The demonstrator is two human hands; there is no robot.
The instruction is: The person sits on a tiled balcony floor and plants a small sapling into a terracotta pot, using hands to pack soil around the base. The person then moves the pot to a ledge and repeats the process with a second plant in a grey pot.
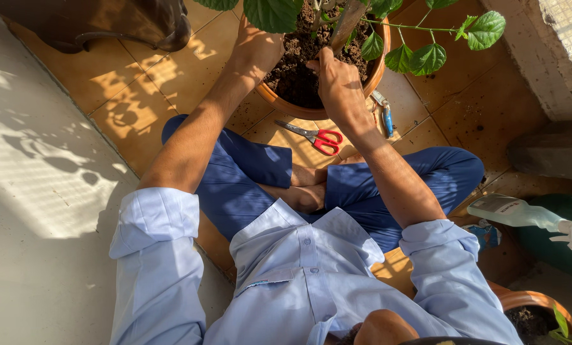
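I noted the right hand (340, 89) clamped on a tool handle (348, 22) at top centre, its long axis running steeply up-right over the pot (375, 73). The left hand (257, 48) gripped the pot's rim.

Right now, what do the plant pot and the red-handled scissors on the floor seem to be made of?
The plant pot looks like terracotta or glazed clay: orange-brown, smooth rim with a slight sheen; plastic is possible. The scissors seem to have steel blades, grey and reflective, with glossy red handles, probably plastic.
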